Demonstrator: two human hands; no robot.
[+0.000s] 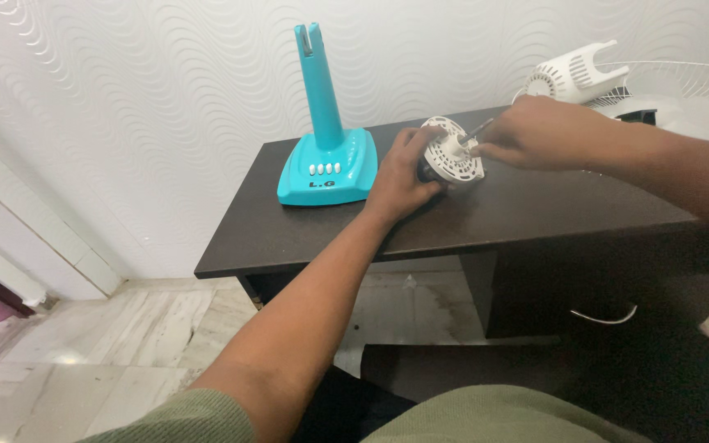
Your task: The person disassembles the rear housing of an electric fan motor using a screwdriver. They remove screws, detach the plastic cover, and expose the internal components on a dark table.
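Note:
A white round fan motor housing with vent slots stands on the dark brown table. My left hand grips its dark underside from the left and steadies it. My right hand comes in from the right and holds a thin metal tool, likely a screwdriver, with its tip at the centre hub of the housing.
A turquoise fan stand base with a tall post and white buttons sits on the table's left part. At the back right lie a white motor cover and a white wire fan guard. A drawer handle shows under the table.

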